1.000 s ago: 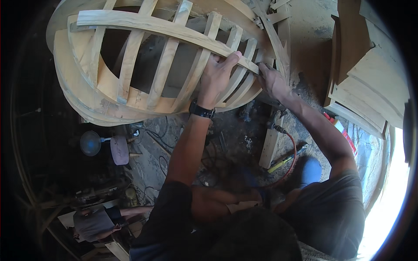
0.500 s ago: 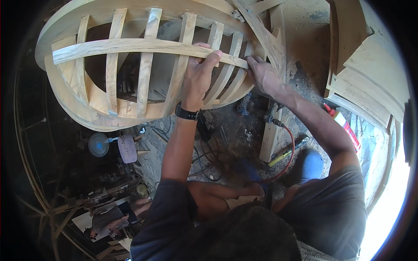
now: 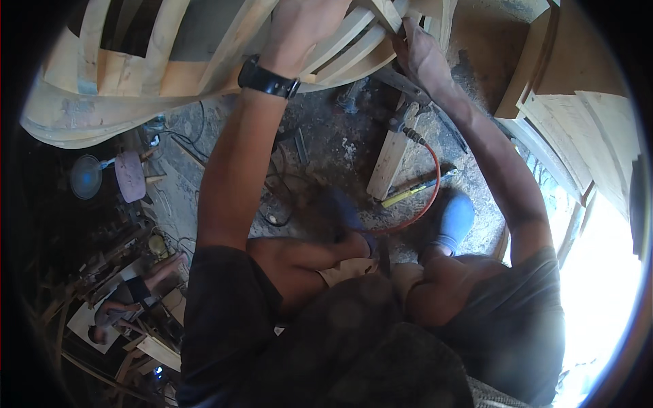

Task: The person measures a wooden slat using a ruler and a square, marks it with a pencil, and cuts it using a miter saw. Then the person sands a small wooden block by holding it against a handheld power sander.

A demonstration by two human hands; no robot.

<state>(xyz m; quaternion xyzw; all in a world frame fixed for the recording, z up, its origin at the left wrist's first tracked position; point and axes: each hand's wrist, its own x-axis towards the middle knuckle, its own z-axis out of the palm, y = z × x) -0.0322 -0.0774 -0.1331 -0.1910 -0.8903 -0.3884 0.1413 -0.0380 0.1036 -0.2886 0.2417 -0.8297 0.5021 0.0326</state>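
A curved wooden frame with several slats (image 3: 115, 80) fills the top left, its upper part cut off by the picture's edge. My left hand (image 3: 299, 27), below which a black wristwatch sits, reaches over the slats. Its fingers lie beyond the top edge, so what they touch is hidden. My right hand (image 3: 425, 58) is closed at the frame's right end, its fingers curled at the end of a pale wooden strip (image 3: 381, 12). Just below that hand is a grey metal tool (image 3: 401, 83), partly covered, with a red air hose (image 3: 437, 166) near it.
A wooden plank (image 3: 393, 153) and a yellow-handled tool (image 3: 408, 194) lie on the floor near my feet. At right stands a large wooden piece (image 3: 568, 136). A small fan (image 3: 86, 177) and a pink stool (image 3: 129, 175) are at left; another person (image 3: 126, 302) is lower left.
The view has tipped down, so the frame and both hands sit higher in the picture. Most of the long strip has left view. My right hand stays by its end; the grey tool now shows.
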